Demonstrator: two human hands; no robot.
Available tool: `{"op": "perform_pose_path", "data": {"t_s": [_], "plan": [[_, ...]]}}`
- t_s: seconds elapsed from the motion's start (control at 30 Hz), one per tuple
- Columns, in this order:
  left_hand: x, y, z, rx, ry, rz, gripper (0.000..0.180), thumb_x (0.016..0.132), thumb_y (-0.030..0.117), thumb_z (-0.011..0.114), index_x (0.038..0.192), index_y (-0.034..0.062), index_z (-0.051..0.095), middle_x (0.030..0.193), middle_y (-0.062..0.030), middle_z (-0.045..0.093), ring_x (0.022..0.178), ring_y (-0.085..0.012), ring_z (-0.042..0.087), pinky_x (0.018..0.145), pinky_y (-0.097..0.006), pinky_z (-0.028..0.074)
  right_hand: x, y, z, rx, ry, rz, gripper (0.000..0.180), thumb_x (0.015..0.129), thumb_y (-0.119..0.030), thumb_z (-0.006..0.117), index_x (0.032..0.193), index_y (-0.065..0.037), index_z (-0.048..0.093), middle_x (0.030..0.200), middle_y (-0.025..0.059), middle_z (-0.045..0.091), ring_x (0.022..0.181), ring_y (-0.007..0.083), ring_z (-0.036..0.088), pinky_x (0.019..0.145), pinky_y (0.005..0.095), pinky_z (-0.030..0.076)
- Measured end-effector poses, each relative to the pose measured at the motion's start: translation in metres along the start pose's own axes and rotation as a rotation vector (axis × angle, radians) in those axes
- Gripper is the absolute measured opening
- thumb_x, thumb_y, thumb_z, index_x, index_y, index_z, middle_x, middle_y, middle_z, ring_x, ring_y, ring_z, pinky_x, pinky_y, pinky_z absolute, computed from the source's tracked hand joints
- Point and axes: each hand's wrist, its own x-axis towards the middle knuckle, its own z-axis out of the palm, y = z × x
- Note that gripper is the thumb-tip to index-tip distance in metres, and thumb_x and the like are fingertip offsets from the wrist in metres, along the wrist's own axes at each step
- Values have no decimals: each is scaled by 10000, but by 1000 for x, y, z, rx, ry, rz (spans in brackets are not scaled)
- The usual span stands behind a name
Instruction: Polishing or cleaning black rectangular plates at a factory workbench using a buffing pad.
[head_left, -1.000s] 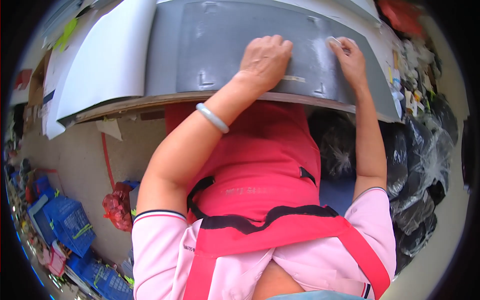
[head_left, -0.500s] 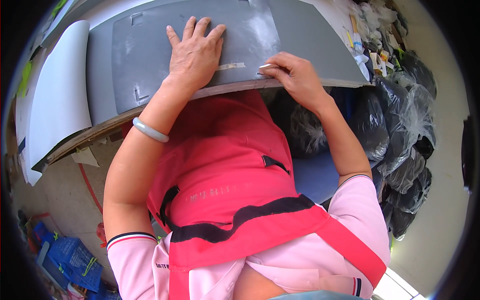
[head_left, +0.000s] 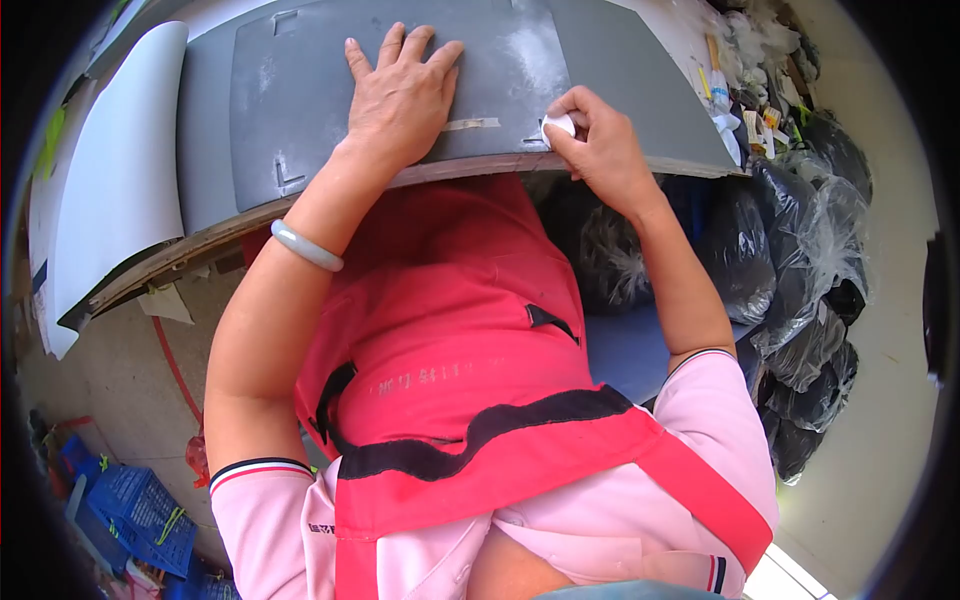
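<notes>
My left hand (head_left: pixel 402 100) lies flat with fingers spread on a dark grey sheet (head_left: pixel 330 90). L-shaped slots are cut near the sheet's corners, and white powder smears show around them. Between thumb and fingers, my right hand (head_left: pixel 603 150) pinches a flat, rounded white piece of chalk (head_left: pixel 557 129). The chalk is at the sheet's near right corner, beside a whitened slot. A short strip of beige tape (head_left: pixel 470 124) is stuck by the sheet's near edge, between my hands. Beneath lies a larger grey sheet (head_left: pixel 640 95).
A pale curled sheet (head_left: pixel 115 150) hangs over the table's left end. Bulging black plastic bags (head_left: pixel 740 250) crowd below the right end. Small tools and scraps (head_left: pixel 740 110) lie at the far right. Blue baskets (head_left: pixel 150 510) stand on the floor at lower left.
My right hand has turned and shifted slightly, so the chalk's flat face now shows instead of its thin edge. My left hand stays pressed on the sheet.
</notes>
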Motion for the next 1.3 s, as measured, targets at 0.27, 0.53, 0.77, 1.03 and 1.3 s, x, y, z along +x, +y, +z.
{"op": "perform_pose_path", "data": {"t_s": [0.27,0.53,0.77,1.03,1.3], "plan": [[1,4,-6,-40,-13,-19,340,1014,248,523,1330,165,617,1435,-140,516,1398,-403,421,1105,-760,221,63,3,-28,27,-9,-149,252,958,-222,681,1095,-10,675,794,0,637,661,72,574,623,238,507],[2,6,-10,-38,-46,-40,348,1005,241,542,1334,164,623,1428,-143,519,1394,-394,427,1115,-750,199,178,12,-16,-277,234,-378,224,940,-241,675,997,-26,700,839,102,695,712,229,631,720,352,507],[2,7,-10,-21,-96,-73,344,1025,247,526,1360,203,589,1444,-111,504,1425,-353,395,1151,-707,195,204,12,-5,-465,240,-612,217,926,-231,683,1015,-35,708,926,158,707,817,372,660,763,402,517],[1,6,-9,-31,-49,-69,342,1015,247,542,1348,194,597,1437,-109,511,1419,-352,402,1151,-704,195,200,8,-12,-240,188,-224,207,893,-209,675,1022,-50,700,847,139,712,742,307,679,728,400,542],[0,4,-6,-82,-6,-47,347,998,252,548,1317,147,635,1415,-134,535,1391,-384,435,1119,-752,181,200,1,-4,-227,248,-242,189,873,-145,648,1031,-44,672,764,69,690,637,139,660,616,303,548]]}}
